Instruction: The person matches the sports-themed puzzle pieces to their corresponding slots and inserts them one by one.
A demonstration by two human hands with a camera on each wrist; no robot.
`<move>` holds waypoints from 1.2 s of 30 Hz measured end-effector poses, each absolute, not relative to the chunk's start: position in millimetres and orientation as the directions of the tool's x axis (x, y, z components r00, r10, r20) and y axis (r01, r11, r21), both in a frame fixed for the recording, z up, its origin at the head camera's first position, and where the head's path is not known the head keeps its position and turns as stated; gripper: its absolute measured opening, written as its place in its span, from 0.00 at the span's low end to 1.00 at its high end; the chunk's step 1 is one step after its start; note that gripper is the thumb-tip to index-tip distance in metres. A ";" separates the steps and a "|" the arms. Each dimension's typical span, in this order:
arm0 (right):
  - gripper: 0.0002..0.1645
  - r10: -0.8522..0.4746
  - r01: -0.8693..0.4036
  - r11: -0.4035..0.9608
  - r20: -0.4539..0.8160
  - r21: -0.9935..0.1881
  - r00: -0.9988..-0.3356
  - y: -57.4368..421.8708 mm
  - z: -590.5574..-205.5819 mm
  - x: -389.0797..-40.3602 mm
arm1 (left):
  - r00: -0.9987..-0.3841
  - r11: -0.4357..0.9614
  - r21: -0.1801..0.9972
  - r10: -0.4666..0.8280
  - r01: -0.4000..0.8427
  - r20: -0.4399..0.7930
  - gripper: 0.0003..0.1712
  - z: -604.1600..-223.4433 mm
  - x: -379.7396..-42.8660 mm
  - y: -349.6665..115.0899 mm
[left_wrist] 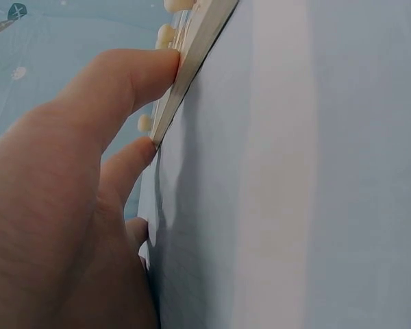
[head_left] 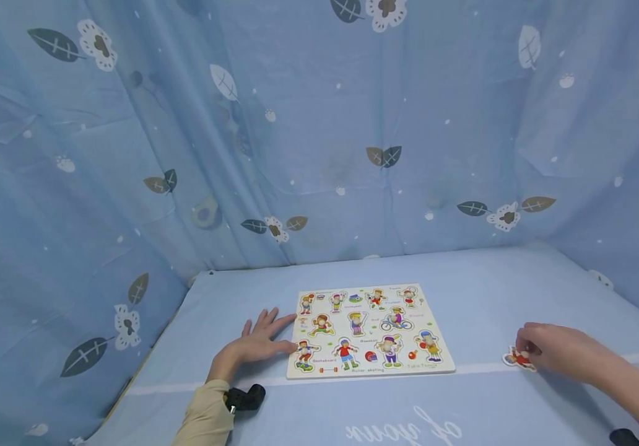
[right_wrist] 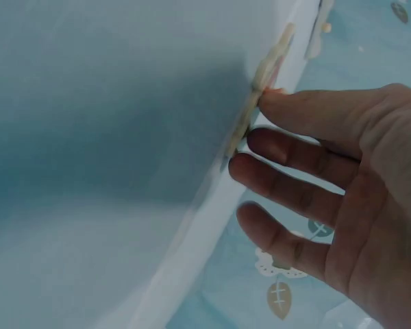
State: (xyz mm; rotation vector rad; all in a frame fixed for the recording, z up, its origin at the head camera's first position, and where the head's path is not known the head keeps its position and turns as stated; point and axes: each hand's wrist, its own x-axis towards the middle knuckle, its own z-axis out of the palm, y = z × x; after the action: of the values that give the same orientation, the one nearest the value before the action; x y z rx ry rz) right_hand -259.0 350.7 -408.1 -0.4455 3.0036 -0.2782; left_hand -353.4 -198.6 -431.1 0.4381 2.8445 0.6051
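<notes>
A wooden peg puzzle board (head_left: 325, 356) with several knobbed sports-figure pieces lies flat in the middle of the table. At its left edge is my left hand (head_left: 255, 344), fingers spread. In the left wrist view, the thumb and a fingertip touch the board's side edge (left_wrist: 195, 65), and round knobs (left_wrist: 166, 34) stick up behind it. Well to the right, my right hand (head_left: 567, 353) pinches a small red-and-white puzzle piece (head_left: 519, 359) close over the cloth. The right wrist view shows this piece (right_wrist: 260, 72) edge-on at the thumb tip; its knob is hidden by the fingers.
Pale blue cloth with a white stripe (head_left: 481, 368) and white lettering (head_left: 403, 430) covers the table. A blue curtain (head_left: 319, 136) printed with leaves and flowers hangs behind and along both sides. Black wrist devices (head_left: 247, 397) sit at the sleeves.
</notes>
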 end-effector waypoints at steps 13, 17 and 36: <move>0.10 -0.288 -0.278 0.946 -0.041 -0.164 -0.957 350.6 -412.5 -256.6 | -0.930 0.866 0.430 0.342 0.255 -0.136 0.47 -430.0 -351.4 -196.0; 0.11 -0.300 -0.295 0.945 -0.016 -0.143 -0.954 350.0 -412.6 -256.5 | -0.934 0.872 0.421 0.332 0.250 -0.132 0.47 -431.1 -351.7 -197.0; 0.09 -0.264 -0.261 0.959 -0.010 -0.109 -0.965 316.4 -395.6 -259.7 | -0.935 0.870 0.423 0.334 0.255 -0.123 0.47 -431.0 -351.5 -197.6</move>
State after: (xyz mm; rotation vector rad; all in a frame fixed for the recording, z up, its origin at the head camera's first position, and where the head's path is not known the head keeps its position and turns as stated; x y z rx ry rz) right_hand -259.7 316.4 -395.6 -0.4135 3.0850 -0.1665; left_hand -351.5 -197.6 -431.0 0.4535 2.8501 0.6054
